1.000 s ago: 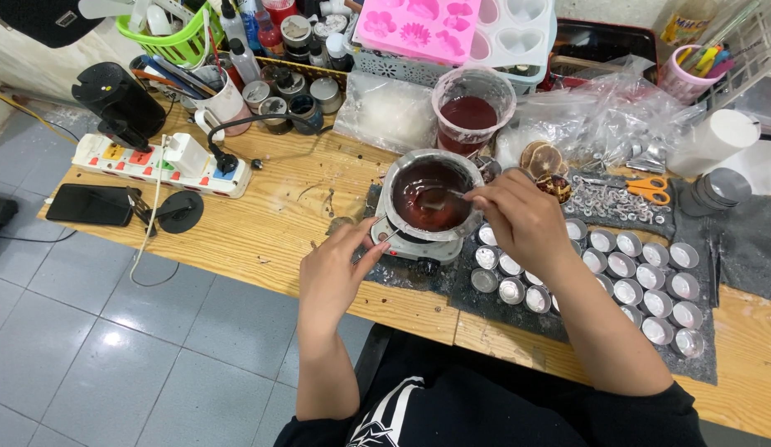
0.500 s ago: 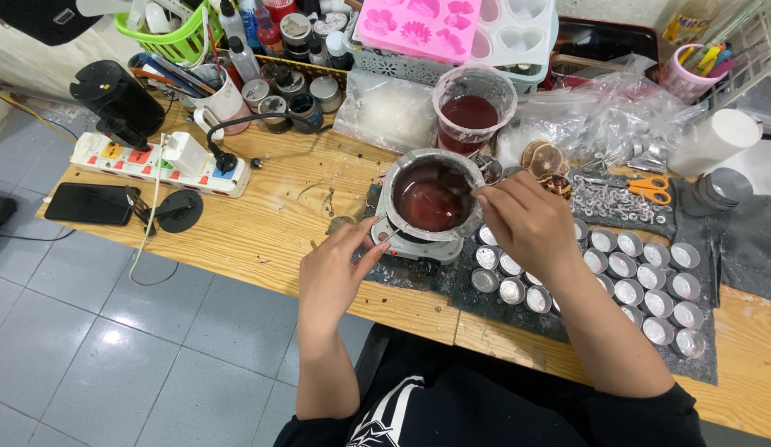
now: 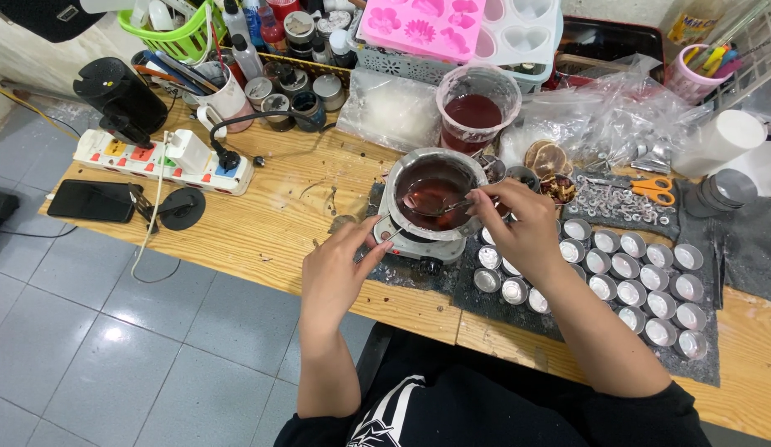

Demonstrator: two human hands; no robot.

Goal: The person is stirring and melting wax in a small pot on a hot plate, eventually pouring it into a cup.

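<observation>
Near the table's front edge, a metal pot (image 3: 433,192) of dark red liquid is steadied by its thin handle in the closed left hand (image 3: 340,269). A thin stirring tool (image 3: 452,207) is pinched in the right hand (image 3: 518,223). The pot looks rigid, probably hot, and easily spilled, so the handle is judged the safest hold.

Wooden table (image 3: 269,215) stands on grey tiled floor (image 3: 112,356).

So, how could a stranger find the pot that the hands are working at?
Start from the wooden table. Near its front edge a metal pot sits on a small burner, left of the small silver cups. It alone is metal with dark red liquid; the plastic cup behind is clear.
</observation>
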